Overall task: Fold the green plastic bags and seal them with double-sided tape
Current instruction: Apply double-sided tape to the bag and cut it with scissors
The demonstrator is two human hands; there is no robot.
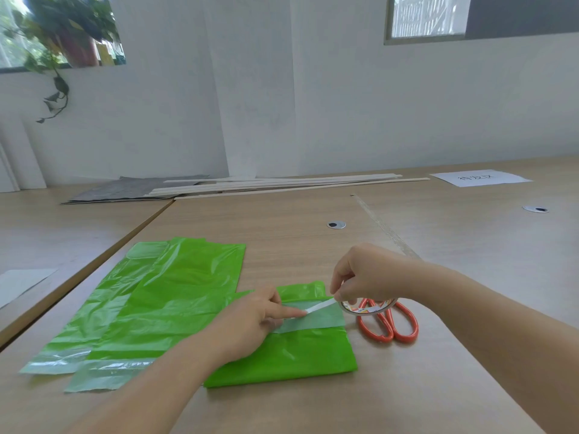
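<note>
**Step in hand:** taping the folded bag; tape drawn out, not yet cut.

- Bag (291, 355): green, folded to a rectangle, flat on the tabletop (313, 245), near its front edge. A pale band crosses its upper part.
- Strip (319, 306): white, running from the band up to the roll.
- Left hand (257, 321): index finger straight, tip pressing the strip's free end onto the band.
- Right hand (366, 274): fingers (344, 292) pinching the roll (360, 308), held just off the bag's right edge.
- Scissors (387, 317): orange handles, lying just right of the bag, partly under the roll.
- Flat bags (163, 302): two, overlapping, unfolded, just left of the folded one.

**Next move, as judged:** lay the strip flat along the band, keep its end pinned, then take up the scissors and cut it free of the roll.
</note>
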